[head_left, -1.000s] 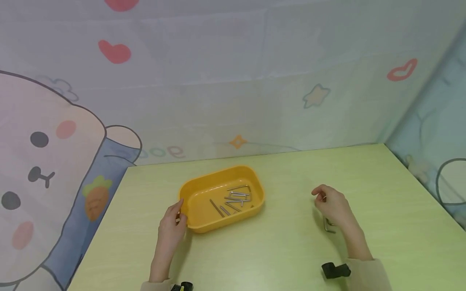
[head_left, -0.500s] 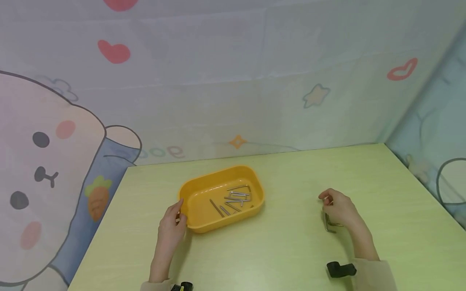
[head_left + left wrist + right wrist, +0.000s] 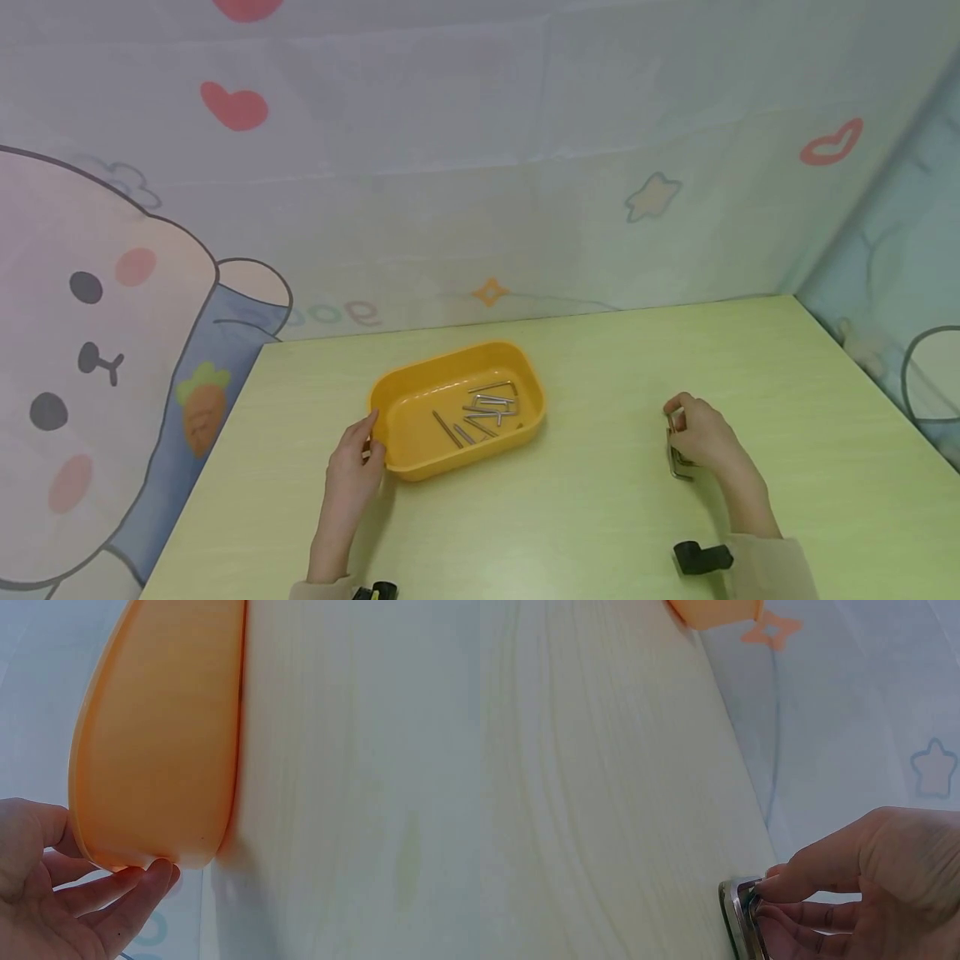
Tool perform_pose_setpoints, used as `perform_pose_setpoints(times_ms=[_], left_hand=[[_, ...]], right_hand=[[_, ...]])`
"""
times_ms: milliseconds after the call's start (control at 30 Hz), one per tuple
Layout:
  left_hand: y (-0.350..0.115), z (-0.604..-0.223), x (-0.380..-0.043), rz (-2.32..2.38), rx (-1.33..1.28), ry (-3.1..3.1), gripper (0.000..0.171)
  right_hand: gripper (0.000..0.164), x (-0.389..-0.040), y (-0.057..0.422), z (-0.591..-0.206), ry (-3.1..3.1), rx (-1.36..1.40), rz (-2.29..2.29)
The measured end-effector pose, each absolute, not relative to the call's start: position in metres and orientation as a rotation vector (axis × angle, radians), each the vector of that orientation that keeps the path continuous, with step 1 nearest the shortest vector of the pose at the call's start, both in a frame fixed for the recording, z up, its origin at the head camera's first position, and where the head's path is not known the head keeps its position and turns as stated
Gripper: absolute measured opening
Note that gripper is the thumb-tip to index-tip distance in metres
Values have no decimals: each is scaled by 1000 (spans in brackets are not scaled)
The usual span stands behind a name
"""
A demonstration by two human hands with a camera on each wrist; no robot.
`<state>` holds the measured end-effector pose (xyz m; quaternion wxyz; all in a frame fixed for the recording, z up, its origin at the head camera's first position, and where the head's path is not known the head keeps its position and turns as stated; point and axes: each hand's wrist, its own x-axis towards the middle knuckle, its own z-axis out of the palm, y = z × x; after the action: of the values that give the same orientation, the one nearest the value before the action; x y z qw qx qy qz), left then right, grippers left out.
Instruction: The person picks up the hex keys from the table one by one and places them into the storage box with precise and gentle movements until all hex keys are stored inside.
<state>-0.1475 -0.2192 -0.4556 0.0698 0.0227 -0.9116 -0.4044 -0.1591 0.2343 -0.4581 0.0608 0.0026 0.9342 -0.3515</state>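
Observation:
My left hand [image 3: 354, 465] holds the left end of a shallow yellow tray [image 3: 405, 468]. In the left wrist view its fingers [image 3: 139, 900] touch the tray's outer end wall, near the rim. Several bent metal hex keys [image 3: 491, 406] and a few straight-looking metal pieces lie inside the tray, mostly toward its right side. At the right, my right hand [image 3: 705, 433] pinches a metal hex key [image 3: 671, 422] between thumb and fingertips. More L-shaped hex keys [image 3: 681, 477] lie on the table under that hand, partly hidden by it; the right wrist view shows their bent ends [image 3: 739, 900] at the fingertips.
The pale yellow-green table [image 3: 570, 517] meets a printed cloth backdrop [image 3: 450, 208] at its far edge. Another cloth panel [image 3: 900, 275] stands along the right side. A black wrist camera [image 3: 701, 557] sits at the right cuff.
The right hand has shifted slightly right and down to the loose hex keys, and its fingertips have come to a pinch on one. The left hand and tray stay put.

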Motion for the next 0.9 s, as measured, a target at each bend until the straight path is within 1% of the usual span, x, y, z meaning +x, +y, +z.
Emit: perform_pose_setpoints(times_ms=[133,367,633,900], left_hand=[[-219,-455,-146,-1215,72,-2743,48],[-220,-456,-145,-1207,67,-2740,48],[-220,-457,-145,-1219,71,-2739,48],[-219,-455,-146,-1218,43,-2714,47]], right_hand=[[43,-158,233,-460,2831,16,-1036],[44,-156,231,-458,2883,28,-934],[48,-153,232,-455,2866,103,-911],[40,-153,232,-452,2831,126,-893]])
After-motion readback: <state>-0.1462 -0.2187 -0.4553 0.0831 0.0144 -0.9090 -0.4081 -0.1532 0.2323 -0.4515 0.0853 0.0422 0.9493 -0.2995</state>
